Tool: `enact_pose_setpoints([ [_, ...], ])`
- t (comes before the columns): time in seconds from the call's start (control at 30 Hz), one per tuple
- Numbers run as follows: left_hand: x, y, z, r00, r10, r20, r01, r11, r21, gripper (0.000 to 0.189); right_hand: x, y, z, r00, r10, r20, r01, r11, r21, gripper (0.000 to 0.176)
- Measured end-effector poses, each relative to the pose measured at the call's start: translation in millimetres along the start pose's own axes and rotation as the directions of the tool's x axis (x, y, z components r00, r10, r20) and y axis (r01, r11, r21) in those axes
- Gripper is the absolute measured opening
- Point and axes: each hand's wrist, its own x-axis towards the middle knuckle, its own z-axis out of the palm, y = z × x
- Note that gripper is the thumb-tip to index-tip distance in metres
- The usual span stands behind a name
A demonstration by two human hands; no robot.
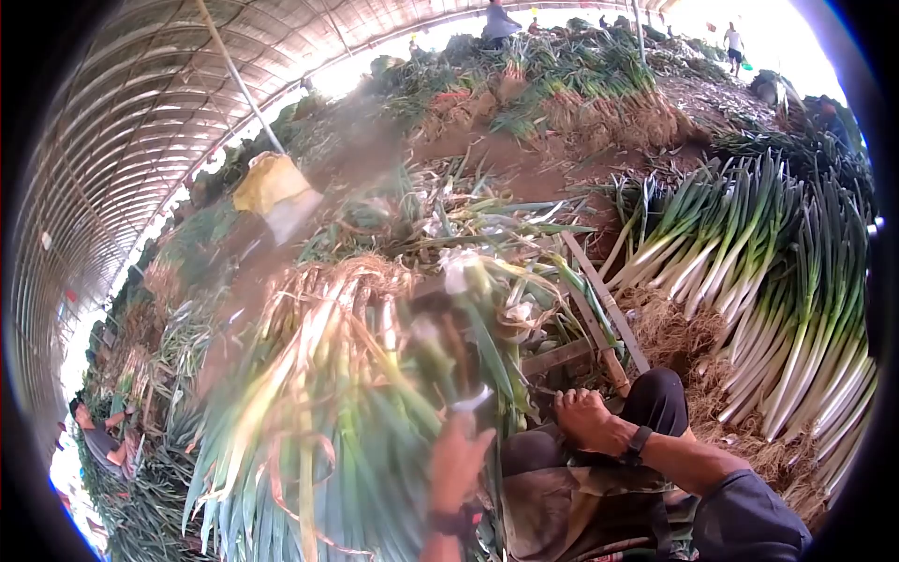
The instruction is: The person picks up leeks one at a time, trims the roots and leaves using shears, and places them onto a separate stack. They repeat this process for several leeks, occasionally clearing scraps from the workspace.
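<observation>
My left hand (459, 461) is smeared by motion beside a big heap of untrimmed green onions (309, 375), thumb raised. A blurred pale strip (470, 401) shows just above its fingers. By my knee, my right hand (590, 418) is closed with curled fingers; its palm faces away, hiding what it holds, if anything. The heap's dry roots and yellowed outer leaves point away from me, its green leaves toward me. To my right lie cleaned green onions (749, 253) with white stems, roots toward me.
Wooden slats (599, 304) lean ahead of my right hand among torn leaves. A yellow-and-white bag (276, 192) hangs at a pole (239, 80). More onion bundles (599, 94) cover the ground farther off. One person (103, 436) is at the left, another (734, 47) stands far back.
</observation>
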Motion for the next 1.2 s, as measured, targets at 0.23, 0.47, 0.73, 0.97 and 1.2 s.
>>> enact_pose_setpoints([
  [0.23, 85.8, -47.2, 67.5, 0.983, -0.097, -0.157, 0.141, 0.942, 0.305, 0.092, 10.3, 25.2, 4.7, 0.958, 0.029, 0.287, -0.155, 0.890, 0.429, 0.066],
  [0.47, 99.4, -41.1, 99.8, 0.977, -0.209, -0.040, 0.210, 0.923, 0.323, 0.105, 59.9, 109.3, -65.5, 0.913, 0.257, 0.316, -0.407, 0.567, 0.716, 0.035],
  [0.73, 101.1, -76.8, 131.3, 0.976, 0.173, -0.129, -0.069, 0.818, 0.572, 0.065, 93.8, 182.0, 50.1, 0.984, -0.124, -0.127, 0.174, 0.825, 0.538, 0.015],
  [0.97, 155.7, -76.6, 107.2, 0.978, -0.150, -0.143, 0.152, 0.988, 0.001, 0.039, 126.2, 110.8, 14.5, 0.897, -0.358, -0.259, 0.436, 0.628, 0.644, 0.022],
  [1.2, 285.4, -3.2, -14.2, 0.993, -0.012, -0.121, -0.048, 0.875, -0.482, 0.047, 230.5, 100.1, -79.6, 0.982, -0.068, 0.177, -0.164, 0.166, 0.972, 0.027],
])
